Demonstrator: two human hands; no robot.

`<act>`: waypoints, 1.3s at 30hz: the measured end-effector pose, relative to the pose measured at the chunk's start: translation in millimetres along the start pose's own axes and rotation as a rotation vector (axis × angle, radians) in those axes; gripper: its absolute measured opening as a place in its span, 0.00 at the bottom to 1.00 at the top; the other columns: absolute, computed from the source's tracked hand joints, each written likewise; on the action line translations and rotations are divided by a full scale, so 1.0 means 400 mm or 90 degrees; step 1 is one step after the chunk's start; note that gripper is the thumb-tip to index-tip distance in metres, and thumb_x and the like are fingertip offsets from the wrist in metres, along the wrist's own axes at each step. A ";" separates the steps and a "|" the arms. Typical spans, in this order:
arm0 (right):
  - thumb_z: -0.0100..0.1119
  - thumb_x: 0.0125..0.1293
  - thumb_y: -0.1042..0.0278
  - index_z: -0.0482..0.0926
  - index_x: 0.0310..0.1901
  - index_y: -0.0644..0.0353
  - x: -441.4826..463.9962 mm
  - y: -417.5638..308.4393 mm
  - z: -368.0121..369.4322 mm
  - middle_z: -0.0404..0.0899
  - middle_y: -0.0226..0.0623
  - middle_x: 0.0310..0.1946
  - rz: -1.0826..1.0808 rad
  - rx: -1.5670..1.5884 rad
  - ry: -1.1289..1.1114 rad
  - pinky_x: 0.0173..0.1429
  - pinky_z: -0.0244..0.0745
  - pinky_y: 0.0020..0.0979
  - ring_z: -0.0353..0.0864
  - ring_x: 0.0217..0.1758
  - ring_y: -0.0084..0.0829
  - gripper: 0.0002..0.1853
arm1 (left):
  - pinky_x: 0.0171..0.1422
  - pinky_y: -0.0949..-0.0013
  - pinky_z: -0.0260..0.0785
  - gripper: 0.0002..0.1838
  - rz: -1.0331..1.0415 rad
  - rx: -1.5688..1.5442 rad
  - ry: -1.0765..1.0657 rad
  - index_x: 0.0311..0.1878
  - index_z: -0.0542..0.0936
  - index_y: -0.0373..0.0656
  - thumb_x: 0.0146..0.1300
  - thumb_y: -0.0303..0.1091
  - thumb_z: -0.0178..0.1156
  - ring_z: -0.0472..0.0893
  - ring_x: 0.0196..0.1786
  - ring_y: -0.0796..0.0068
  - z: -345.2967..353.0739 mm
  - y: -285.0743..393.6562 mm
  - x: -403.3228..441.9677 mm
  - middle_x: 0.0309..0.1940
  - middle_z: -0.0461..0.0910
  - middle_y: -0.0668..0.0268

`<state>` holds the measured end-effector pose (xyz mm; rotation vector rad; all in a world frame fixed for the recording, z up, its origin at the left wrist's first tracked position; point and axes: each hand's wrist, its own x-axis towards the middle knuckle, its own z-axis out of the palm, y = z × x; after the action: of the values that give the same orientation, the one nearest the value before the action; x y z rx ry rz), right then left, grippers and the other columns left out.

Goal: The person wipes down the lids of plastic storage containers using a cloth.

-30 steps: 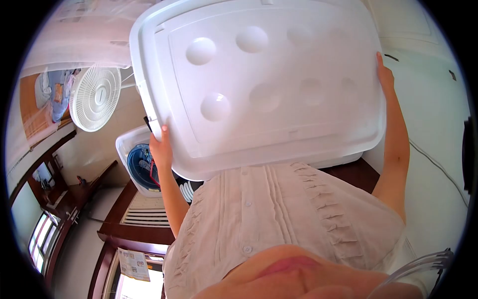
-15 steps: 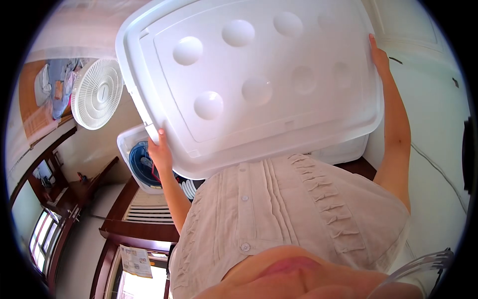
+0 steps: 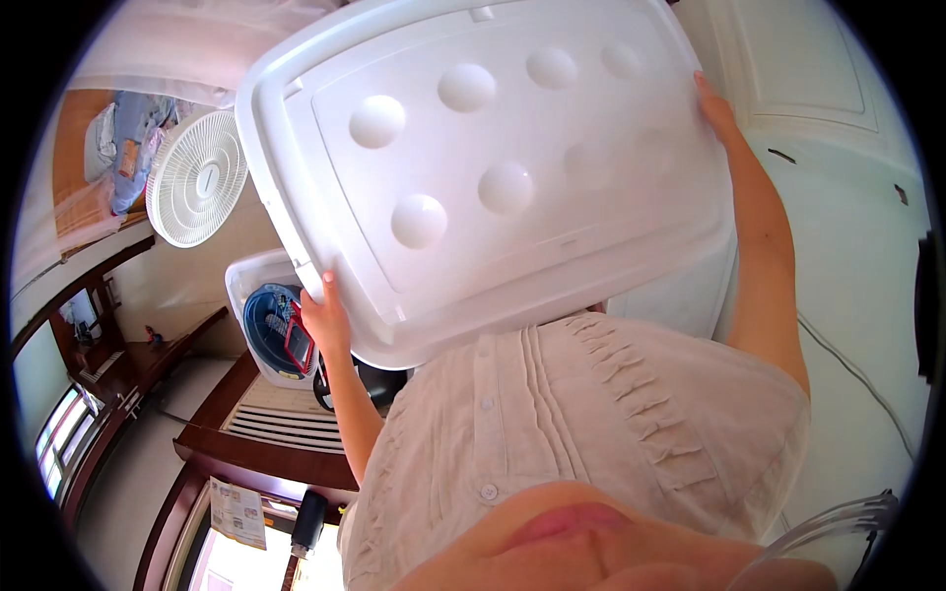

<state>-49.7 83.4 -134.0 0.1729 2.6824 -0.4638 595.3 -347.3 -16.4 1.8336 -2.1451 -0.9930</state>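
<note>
A large white plastic storage box lid [image 3: 532, 197] with rows of round dimples is held up in front of my body. My left hand [image 3: 325, 313] grips its near left edge, thumb on the top face and the other fingers out of sight beneath. On the far right side, my right hand [image 3: 717, 110] holds the opposite edge, its fingers mostly hidden behind the rim. Part of a white surface [image 3: 680, 291], perhaps a box, shows below the lid's near right side.
Left of the lid stands a white bin [image 3: 236, 295] holding a blue basket [image 3: 264, 320] and a red-framed item [image 3: 298, 340]. A white fan [image 3: 205, 179] is beyond it. A black rounded object [image 3: 379, 382] sits near my left forearm. A cable [image 3: 857, 369] runs at right.
The lid has shifted slightly, its right end moving left and tilting with both hands still on it. More of the bin's contents and the black object now show beside my left arm.
</note>
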 end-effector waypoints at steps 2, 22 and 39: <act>0.33 0.59 0.10 0.75 0.63 0.77 0.029 -0.008 0.023 0.67 0.64 0.70 -0.013 0.007 -0.021 0.78 0.55 0.44 0.64 0.76 0.54 0.64 | 0.51 0.62 0.71 0.36 -0.017 0.019 -0.003 0.49 0.79 0.26 0.70 0.61 0.59 0.80 0.42 0.65 0.014 -0.018 -0.028 0.40 0.84 0.54; 0.34 0.59 0.10 0.75 0.64 0.74 0.145 -0.204 0.258 0.69 0.64 0.69 -0.034 -0.037 -0.100 0.77 0.56 0.45 0.66 0.75 0.55 0.62 | 0.48 0.59 0.74 0.39 -0.144 -0.020 0.006 0.51 0.77 0.27 0.68 0.64 0.60 0.83 0.41 0.58 0.109 -0.147 0.005 0.40 0.84 0.51; 0.32 0.58 0.09 0.78 0.60 0.74 0.347 -0.442 0.495 0.73 0.63 0.65 -0.147 -0.114 -0.286 0.73 0.62 0.46 0.70 0.72 0.55 0.63 | 0.50 0.58 0.76 0.40 -0.290 -0.022 0.080 0.55 0.77 0.27 0.69 0.65 0.57 0.83 0.46 0.59 0.217 -0.092 -0.145 0.44 0.84 0.51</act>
<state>-134.8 -143.7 -309.9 -0.2670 2.2894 -0.2847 595.2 -261.8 -86.9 2.3551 -1.6626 -0.9503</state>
